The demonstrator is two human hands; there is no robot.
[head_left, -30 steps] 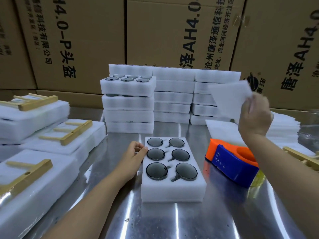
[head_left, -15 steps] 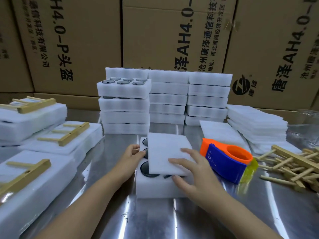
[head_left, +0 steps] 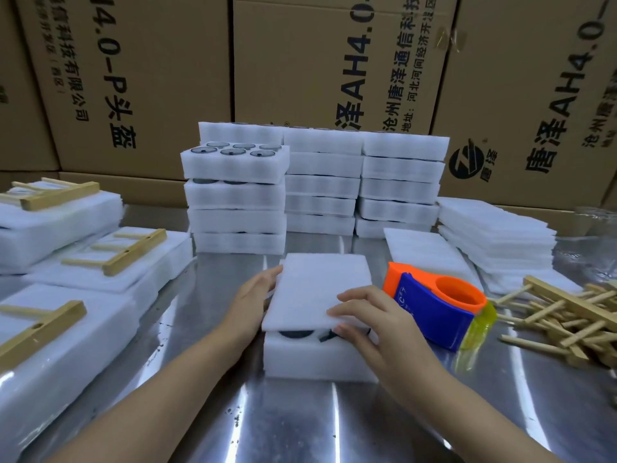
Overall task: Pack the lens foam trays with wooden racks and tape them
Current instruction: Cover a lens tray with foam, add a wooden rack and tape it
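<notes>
The tray [head_left: 317, 359] sits on the table [head_left: 300, 426] dead ahead of me, with a sheet [head_left: 320, 289] over it, raised at its 6 o'clock edge so that a dark lens [head_left: 297, 334] shows beneath. My right hand [head_left: 370, 322] pinches that sheet near its 5 o'clock corner, fingers spread on top and thumb under the edge, which lets me slide it square. My left hand [head_left: 257, 302] grips nothing; its loose fingers lie against the 9 o'clock side as a stop, so tray and sheet line up. The dispenser [head_left: 434, 312] lies at 3 o'clock, just beside the tray, and the racks [head_left: 567, 315] are heaped beyond it, both within my right hand's reach for the steps I judge come next. Unpacked trays [head_left: 233, 195] are stacked at 12 o'clock.
</notes>
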